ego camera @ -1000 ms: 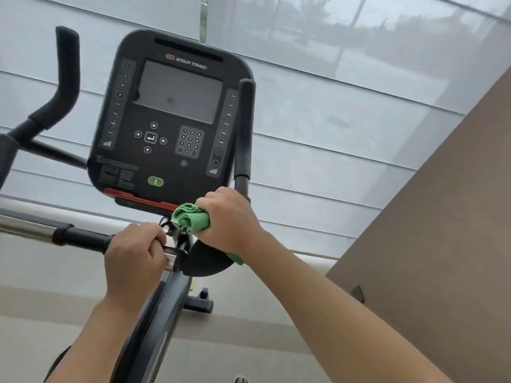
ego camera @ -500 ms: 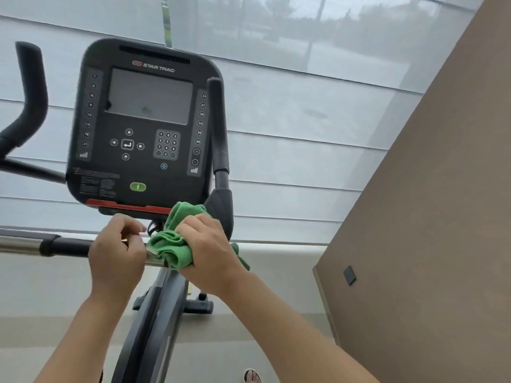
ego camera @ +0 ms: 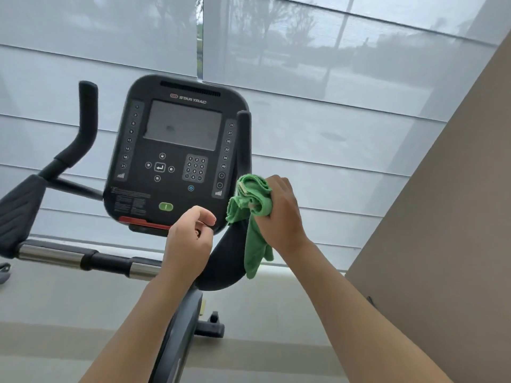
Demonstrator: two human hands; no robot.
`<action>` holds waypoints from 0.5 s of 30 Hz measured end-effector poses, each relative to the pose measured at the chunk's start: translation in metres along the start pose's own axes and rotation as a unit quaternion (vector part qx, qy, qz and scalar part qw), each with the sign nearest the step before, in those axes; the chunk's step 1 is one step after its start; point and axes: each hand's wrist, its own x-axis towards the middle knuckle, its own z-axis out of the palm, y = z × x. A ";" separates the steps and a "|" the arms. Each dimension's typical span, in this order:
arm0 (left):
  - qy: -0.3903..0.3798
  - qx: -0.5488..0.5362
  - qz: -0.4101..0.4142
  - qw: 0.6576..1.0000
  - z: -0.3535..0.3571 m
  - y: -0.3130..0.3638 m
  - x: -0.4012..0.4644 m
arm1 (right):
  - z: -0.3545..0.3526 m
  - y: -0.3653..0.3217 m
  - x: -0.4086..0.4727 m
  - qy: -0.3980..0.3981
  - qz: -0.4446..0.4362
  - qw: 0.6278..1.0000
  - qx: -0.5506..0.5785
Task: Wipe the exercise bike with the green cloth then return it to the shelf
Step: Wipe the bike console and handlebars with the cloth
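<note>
Left hand (ego camera: 188, 239) now off handlebar (ego camera: 83, 257)

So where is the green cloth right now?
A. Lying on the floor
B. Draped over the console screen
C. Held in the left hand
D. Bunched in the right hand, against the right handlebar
D: the right hand grips the bunched green cloth at the right handlebar, beside the console; the left hand holds nothing.

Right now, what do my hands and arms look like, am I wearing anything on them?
Nothing shows on them. The left hand and right hand are bare: no gloves, rings or watch in view. Both forearms are uncovered to the frame's lower edge, no sleeves visible.
</note>
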 end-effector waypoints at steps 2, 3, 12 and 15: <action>-0.006 -0.002 -0.002 1.000 0.008 0.005 0.006 | -0.009 0.007 0.017 0.017 -0.007 1.000 -0.013; -0.009 -0.003 -0.002 1.000 0.013 0.008 0.010 | -0.013 0.009 0.027 0.024 -0.014 0.999 -0.017; -0.013 0.003 -0.001 1.000 0.061 0.016 0.036 | -0.020 0.038 0.107 0.024 -0.070 0.997 -0.036; -0.004 0.009 -0.004 1.000 0.071 0.012 0.040 | -0.017 0.048 0.135 0.027 -0.084 0.995 -0.041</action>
